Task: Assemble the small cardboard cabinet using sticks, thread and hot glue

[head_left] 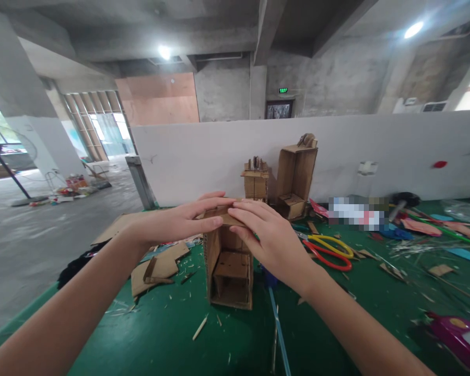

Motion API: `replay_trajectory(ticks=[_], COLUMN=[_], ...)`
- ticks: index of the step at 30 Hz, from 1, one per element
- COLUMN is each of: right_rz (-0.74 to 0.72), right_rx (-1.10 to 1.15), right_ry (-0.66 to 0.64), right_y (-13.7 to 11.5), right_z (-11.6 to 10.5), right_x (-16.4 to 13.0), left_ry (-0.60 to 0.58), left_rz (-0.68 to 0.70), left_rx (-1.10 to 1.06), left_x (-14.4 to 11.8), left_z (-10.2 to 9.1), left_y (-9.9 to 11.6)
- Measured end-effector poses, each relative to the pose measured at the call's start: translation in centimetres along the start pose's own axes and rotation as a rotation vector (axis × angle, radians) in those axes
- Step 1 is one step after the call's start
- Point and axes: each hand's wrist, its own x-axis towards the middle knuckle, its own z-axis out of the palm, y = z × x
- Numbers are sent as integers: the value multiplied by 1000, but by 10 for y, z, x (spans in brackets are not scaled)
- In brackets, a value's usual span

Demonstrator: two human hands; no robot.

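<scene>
Centrally, an upright cardboard box model (228,266) stood on the green worktop (172,334), open side facing the camera, with an inner shelf visible. Both hands pressed flat on its top panel: the left hand (180,222) lay with fingers extended across the top edge, and the right hand (268,235) rested beside it, fingers extended and gripping nothing. Red and yellow scissors (331,249) lay nearby to the right. Two further cardboard structures (293,177) stood against the white partition (395,141).

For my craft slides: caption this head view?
Both hands, left and right, press flat on the top of an upright cardboard box on a green table.
</scene>
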Motion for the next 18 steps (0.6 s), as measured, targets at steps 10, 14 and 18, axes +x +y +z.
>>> replay_trajectory(ticks=[10,14,18], right_rz=[27,29,-20], right_rx=[148,109,-7], right_ry=[44,76,69], right_y=[10,11,3], right_z=[5,4,-3], right_x=[-4,-4,-3], left_ry=[354,545,613], left_rz=[55,191,221], left_rx=[-269,-66,84], left_x=[-18,-18,-13], left_z=[40,56,64], left_y=[4,3,10])
